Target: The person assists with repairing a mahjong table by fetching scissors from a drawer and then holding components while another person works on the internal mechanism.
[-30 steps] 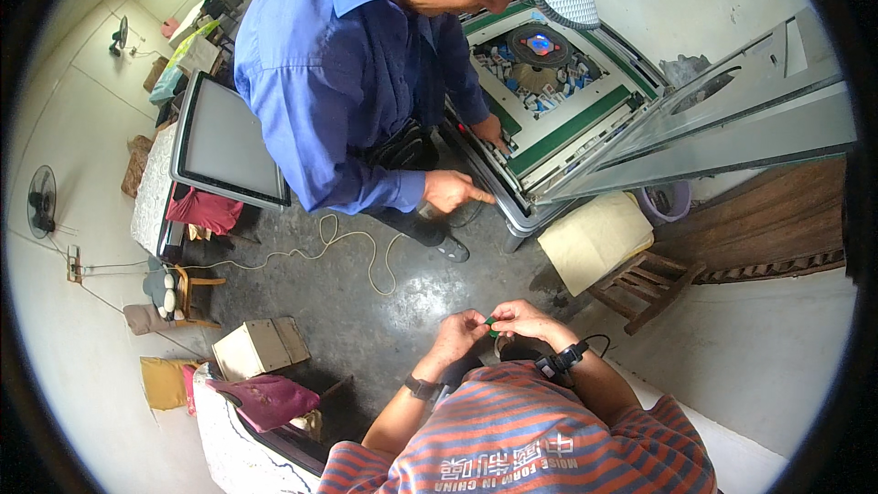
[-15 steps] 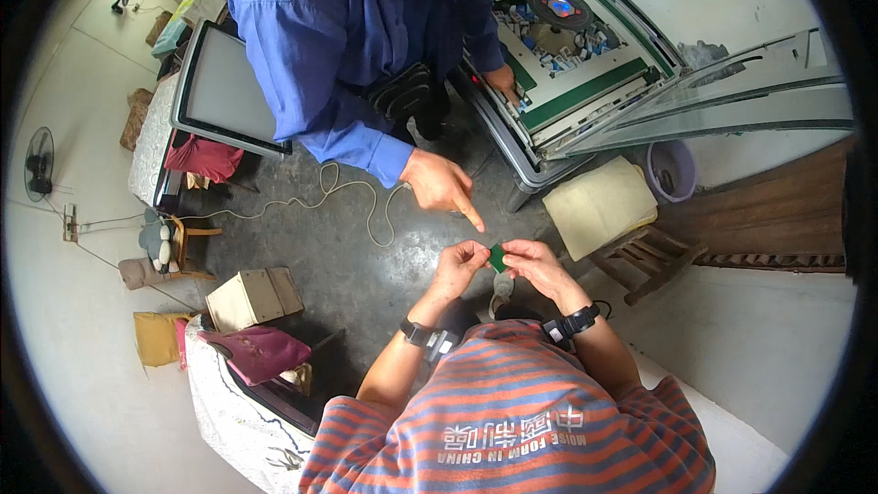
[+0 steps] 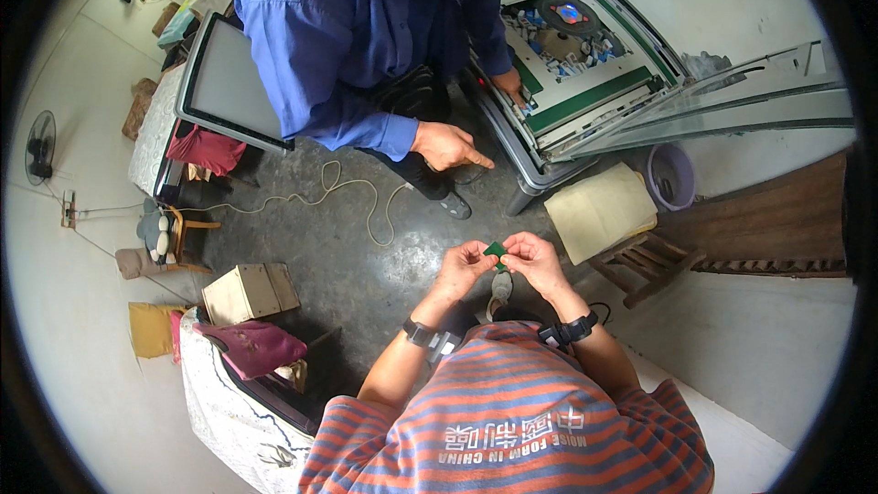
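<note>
- Nearest, the left hand (image 3: 465, 265) and the right hand (image 3: 533, 259) meet in front of the striped shirt, fingertips of both pinched on a small green piece (image 3: 496, 251) held between them, above the dark floor (image 3: 347, 265).
- Judging from this, the piece is in hand and being looked over or worked with the fingers; it is not set into anything yet, so whatever fitting it needs seems left to do.
- Just beyond, to the right, a wooden stool (image 3: 645, 261) carries a tan cushion (image 3: 601, 210), with a purple bucket (image 3: 672, 176) behind it.
- To the left, a small wooden box (image 3: 249, 293) stands on the floor, and a pale cable (image 3: 343, 197) loops across it.
- Farther off, a person in a blue shirt (image 3: 357, 46) bends over, one hand (image 3: 448, 144) pointing down toward the piece, the other hand (image 3: 508, 84) resting on the edge of an opened green-topped machine table (image 3: 585, 55) whose inner parts lie bare.
</note>
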The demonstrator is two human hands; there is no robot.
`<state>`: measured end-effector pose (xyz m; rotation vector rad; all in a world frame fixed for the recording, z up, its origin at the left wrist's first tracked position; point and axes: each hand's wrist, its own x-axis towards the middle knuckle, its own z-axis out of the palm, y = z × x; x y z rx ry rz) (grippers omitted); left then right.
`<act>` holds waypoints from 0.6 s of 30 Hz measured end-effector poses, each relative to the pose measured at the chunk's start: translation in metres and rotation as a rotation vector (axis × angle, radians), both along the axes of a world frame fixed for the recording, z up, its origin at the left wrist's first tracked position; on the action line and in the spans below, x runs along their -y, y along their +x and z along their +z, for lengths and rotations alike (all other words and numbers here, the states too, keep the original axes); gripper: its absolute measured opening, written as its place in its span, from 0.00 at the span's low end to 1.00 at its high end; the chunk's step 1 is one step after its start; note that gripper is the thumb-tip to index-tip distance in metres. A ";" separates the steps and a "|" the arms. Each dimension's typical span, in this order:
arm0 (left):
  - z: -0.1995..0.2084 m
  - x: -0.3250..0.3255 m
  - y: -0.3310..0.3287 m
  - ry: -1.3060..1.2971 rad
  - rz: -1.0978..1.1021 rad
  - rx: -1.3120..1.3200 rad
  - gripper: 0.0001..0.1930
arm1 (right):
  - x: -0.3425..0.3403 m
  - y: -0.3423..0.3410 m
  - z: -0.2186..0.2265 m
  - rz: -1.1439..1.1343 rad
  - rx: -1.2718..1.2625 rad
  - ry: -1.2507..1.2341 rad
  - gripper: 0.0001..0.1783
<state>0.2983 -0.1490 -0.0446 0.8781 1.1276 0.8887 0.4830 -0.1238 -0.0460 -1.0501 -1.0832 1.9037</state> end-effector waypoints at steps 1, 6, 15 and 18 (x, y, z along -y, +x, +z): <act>-0.002 0.001 -0.001 -0.003 0.008 0.005 0.05 | 0.000 -0.001 0.001 0.002 -0.001 0.001 0.12; -0.015 -0.002 -0.002 -0.038 0.035 -0.005 0.06 | 0.001 -0.006 -0.001 0.013 -0.027 -0.008 0.14; -0.003 -0.016 -0.001 -0.012 0.082 0.003 0.06 | -0.011 -0.010 0.005 -0.016 0.013 -0.054 0.08; -0.001 -0.014 0.002 0.057 0.053 0.034 0.04 | -0.013 -0.008 0.001 -0.015 0.102 -0.025 0.04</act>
